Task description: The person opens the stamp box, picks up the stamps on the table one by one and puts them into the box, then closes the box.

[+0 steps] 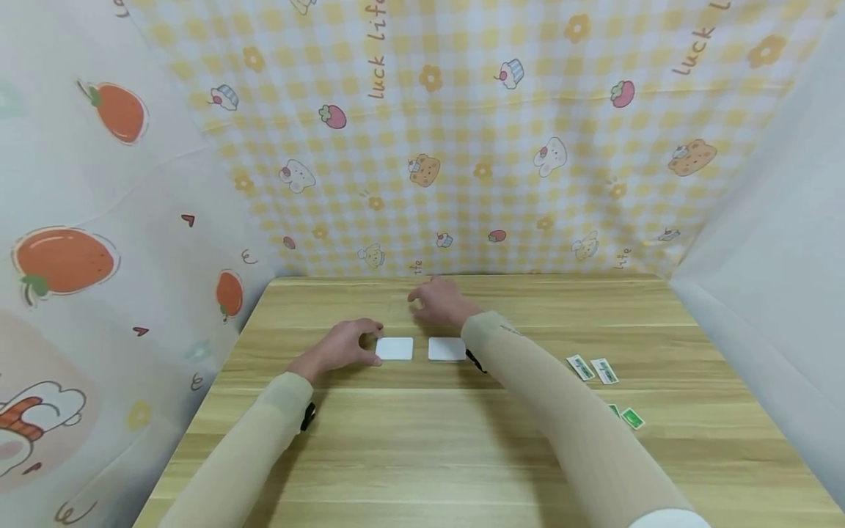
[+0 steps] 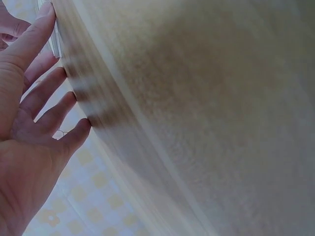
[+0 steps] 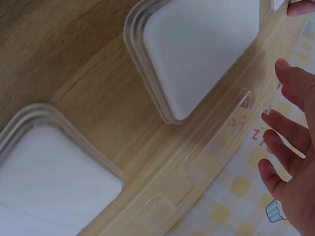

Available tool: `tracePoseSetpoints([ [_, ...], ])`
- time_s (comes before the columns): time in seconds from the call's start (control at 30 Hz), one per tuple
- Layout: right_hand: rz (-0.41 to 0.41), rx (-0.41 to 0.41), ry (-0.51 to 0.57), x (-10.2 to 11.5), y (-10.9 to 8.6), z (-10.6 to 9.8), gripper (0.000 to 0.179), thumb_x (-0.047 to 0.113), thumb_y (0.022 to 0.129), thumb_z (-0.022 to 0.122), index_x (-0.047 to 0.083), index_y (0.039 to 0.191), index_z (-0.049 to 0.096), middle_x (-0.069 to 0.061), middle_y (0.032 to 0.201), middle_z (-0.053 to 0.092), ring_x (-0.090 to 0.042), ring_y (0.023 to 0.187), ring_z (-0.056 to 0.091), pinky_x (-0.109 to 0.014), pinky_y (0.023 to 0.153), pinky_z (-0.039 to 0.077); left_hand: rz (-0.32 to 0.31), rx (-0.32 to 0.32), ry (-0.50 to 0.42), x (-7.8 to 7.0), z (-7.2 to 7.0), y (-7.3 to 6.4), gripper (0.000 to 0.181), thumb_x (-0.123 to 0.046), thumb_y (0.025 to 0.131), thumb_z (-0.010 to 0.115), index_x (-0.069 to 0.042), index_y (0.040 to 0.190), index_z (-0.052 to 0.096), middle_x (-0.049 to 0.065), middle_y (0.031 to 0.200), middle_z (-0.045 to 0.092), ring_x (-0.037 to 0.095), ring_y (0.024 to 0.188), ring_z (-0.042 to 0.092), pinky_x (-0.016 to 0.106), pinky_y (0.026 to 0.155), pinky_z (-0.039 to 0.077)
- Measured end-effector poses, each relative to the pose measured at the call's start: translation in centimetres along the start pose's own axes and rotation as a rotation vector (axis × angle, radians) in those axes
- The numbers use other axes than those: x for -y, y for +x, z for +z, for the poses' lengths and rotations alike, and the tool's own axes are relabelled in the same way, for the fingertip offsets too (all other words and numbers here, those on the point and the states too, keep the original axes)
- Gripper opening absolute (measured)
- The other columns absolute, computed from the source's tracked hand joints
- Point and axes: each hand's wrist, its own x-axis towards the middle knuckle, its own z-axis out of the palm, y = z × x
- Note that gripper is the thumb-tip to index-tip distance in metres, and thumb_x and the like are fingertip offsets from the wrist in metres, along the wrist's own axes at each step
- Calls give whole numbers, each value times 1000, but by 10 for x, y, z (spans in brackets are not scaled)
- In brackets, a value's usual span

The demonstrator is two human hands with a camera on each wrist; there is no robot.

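My left hand is at the left end of a white rounded rectangle with a clear layered rim, its thumb and a finger pinching opposite edges. Beside it lies a second white rectangle, partly covered by my right sleeve. In the right wrist view, the clear rim surrounds this white piece, and another white piece lies at lower left. Farther back, my right hand hovers with fingers apart and loosely bent, holding nothing I can make out. A thin clear strip lies near it, with another clear piece.
Small printed cards lie on the right side of the wooden table, with green ones nearer me, one partly behind my right sleeve. A checked curtain hangs along the back edge. Pale cloth lines the left side.
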Motion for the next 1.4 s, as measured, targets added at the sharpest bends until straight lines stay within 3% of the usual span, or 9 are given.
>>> tracePoseSetpoints([
  [0.27, 37, 70, 48, -1, -2, 2, 41, 38, 90, 76, 24, 129, 70, 2, 125, 68, -24, 110, 53, -49, 96, 41, 8, 7, 20, -2, 2, 4, 50, -36, 77, 88, -14, 118, 69, 5, 145, 55, 28, 137, 46, 47, 111, 36],
  [0.67, 22, 34, 7, -4, -2, 10, 37, 38, 91, 76, 26, 126, 71, 1, 125, 68, -27, 114, 56, -53, 99, 43, 39, 15, 45, -7, 2, 9, 53, -37, 78, 88, -13, 120, 68, 8, 144, 55, 29, 136, 46, 48, 110, 36],
  [1.0, 14, 67, -25, 1, -5, 6, 50, 44, 92, 73, 24, 137, 63, -3, 133, 62, -29, 120, 53, -53, 102, 41, 38, 35, 87, -6, 1, 8, 60, -38, 80, 87, -12, 129, 65, 7, 143, 55, 29, 135, 47, 48, 110, 36],
  [1.2, -37, 29, -12, 7, -5, -1, 46, 38, 94, 71, 22, 137, 63, -4, 132, 61, -28, 118, 54, -50, 97, 45, 24, 64, 120, -7, -6, 4, 62, -37, 81, 86, -11, 132, 62, 5, 142, 55, 28, 134, 48, 47, 110, 37],
  [1.4, -65, 23, -60, 7, -12, -17, 45, 34, 95, 69, 22, 138, 62, -6, 129, 61, -27, 115, 56, -45, 91, 50, -15, 100, 84, -14, -11, 3, 67, -35, 81, 86, -12, 138, 58, 3, 142, 54, 28, 133, 47, 50, 107, 39],
])
